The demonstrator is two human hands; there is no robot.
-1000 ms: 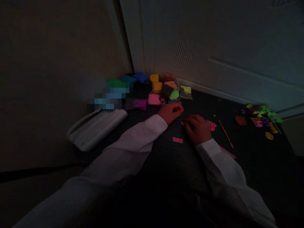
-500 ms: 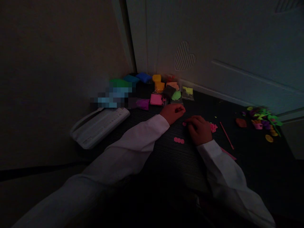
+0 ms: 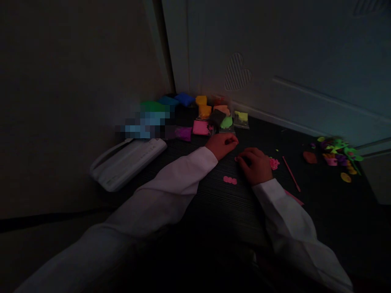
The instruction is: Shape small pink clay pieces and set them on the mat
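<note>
My left hand hovers over or rests on the dark tabletop, thumb and fingers curled into a pinch; whatever is between the tips, if anything, is too small to tell. To its right, my right hand lies low on the table with bent fingers, its tips at a small pink clay disc that they partly hide. Below the hands, a short row of flat pink clay discs overlaps edge to edge. A pink clay flower sits just right of my right hand, beside a thin pink modelling tool.
Bags of coloured clay, among them a pink one and a yellow one, line the wall. At left lies a white power strip. A pink flat tool is near my right sleeve; small clay figures stand far right.
The view has shifted slightly, moving things a little to the right. My right fingertips now cover more of the small pink disc than half a second ago. My left hand stays nearly still.
</note>
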